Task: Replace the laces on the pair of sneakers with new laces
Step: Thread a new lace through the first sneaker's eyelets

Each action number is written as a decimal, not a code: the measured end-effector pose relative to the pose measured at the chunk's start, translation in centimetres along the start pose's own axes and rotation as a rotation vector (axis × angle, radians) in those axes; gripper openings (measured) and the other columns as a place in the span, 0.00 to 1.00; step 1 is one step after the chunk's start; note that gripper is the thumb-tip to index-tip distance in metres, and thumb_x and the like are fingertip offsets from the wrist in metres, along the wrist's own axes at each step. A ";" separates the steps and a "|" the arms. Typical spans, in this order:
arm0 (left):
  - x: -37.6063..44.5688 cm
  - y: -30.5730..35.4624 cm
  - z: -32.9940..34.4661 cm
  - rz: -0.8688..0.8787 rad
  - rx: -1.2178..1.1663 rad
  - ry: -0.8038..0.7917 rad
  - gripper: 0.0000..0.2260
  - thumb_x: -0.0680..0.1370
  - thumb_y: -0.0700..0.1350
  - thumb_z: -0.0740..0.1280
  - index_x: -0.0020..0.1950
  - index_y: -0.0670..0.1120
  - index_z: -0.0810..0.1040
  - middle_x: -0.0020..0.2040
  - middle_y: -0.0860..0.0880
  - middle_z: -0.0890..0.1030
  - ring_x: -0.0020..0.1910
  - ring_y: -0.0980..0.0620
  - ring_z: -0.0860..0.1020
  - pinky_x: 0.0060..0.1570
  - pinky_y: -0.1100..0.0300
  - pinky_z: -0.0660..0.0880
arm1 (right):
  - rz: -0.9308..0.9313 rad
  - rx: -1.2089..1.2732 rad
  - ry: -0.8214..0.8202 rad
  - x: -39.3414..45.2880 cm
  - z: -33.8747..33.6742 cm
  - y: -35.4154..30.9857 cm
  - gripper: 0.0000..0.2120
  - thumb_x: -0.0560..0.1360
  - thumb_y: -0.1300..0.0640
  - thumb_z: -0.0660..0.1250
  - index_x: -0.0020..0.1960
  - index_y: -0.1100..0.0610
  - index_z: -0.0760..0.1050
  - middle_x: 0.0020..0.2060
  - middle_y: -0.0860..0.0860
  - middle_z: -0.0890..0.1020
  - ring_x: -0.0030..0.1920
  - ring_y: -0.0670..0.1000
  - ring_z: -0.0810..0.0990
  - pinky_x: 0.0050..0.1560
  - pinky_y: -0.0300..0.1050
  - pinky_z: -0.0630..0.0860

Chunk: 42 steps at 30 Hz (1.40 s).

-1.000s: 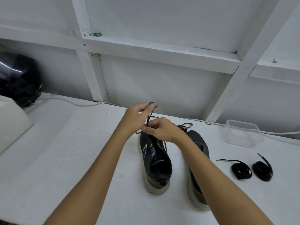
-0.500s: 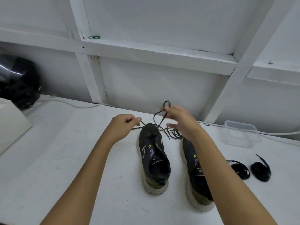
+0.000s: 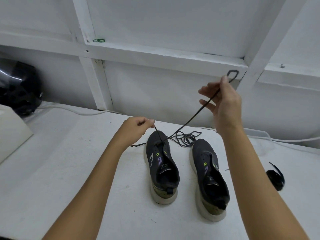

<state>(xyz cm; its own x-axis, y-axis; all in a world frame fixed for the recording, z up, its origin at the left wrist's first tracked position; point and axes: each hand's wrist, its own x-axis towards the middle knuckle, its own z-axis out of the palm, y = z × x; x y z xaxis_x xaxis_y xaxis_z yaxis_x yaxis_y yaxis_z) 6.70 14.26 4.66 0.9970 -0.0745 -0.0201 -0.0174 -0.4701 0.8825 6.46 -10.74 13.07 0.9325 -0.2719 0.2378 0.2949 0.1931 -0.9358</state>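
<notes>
At the far left a dark bag [image 3: 19, 87] is sitting against the wall. The left hand [image 3: 134, 126] is pinching one end of the old lace [image 3: 194, 116] just above the toe of the left sneaker [image 3: 161, 167] — the lace is running through the farthest eyelets there. From the toe it is stretching up and to the right, long axis slanting, into the raised right hand [image 3: 223, 103], which is gripping it between thumb and fingers. A loose lace pile [image 3: 187, 138] is lying between the toes; the right sneaker [image 3: 209, 177] is sitting bare. A coiled new lace [image 3: 275, 177] is waiting at far right — nearer the right hand.
</notes>
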 end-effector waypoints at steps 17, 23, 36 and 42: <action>-2.0 -1.5 1.0 -0.054 0.151 -0.027 0.13 0.81 0.56 0.65 0.44 0.52 0.84 0.31 0.54 0.74 0.32 0.56 0.71 0.36 0.61 0.67 | 0.403 -1.367 0.318 -5.2 -7.8 9.4 0.26 0.79 0.39 0.63 0.59 0.62 0.78 0.56 0.60 0.81 0.57 0.64 0.80 0.47 0.50 0.70; -3.0 -1.1 0.7 -0.035 0.186 -0.032 0.13 0.82 0.55 0.64 0.44 0.52 0.84 0.32 0.51 0.73 0.32 0.54 0.71 0.35 0.61 0.67 | 0.215 -1.301 0.297 -6.0 -5.2 8.2 0.30 0.79 0.44 0.67 0.73 0.62 0.67 0.67 0.61 0.72 0.61 0.66 0.76 0.56 0.56 0.74; -4.4 1.2 -0.2 0.016 0.260 -0.012 0.14 0.81 0.56 0.65 0.41 0.51 0.83 0.24 0.57 0.71 0.27 0.61 0.70 0.27 0.69 0.63 | 0.348 -1.391 -0.690 -7.7 1.5 9.1 0.28 0.77 0.38 0.67 0.70 0.54 0.71 0.54 0.52 0.82 0.43 0.54 0.85 0.52 0.50 0.81; -4.2 3.7 -0.1 0.058 0.411 -0.088 0.14 0.81 0.56 0.65 0.42 0.49 0.83 0.32 0.53 0.75 0.27 0.60 0.70 0.27 0.67 0.63 | -0.028 -1.122 -0.652 -5.4 2.9 9.1 0.06 0.81 0.47 0.64 0.50 0.40 0.80 0.42 0.45 0.81 0.46 0.51 0.77 0.46 0.47 0.74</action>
<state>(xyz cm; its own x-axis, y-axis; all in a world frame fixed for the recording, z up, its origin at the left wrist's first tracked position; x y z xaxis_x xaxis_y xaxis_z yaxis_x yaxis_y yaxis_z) 2.43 12.89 8.03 0.9836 -0.1778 -0.0313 -0.1199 -0.7730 0.6230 4.68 -4.71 4.01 0.9514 0.3045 0.0456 0.2770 -0.7817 -0.5587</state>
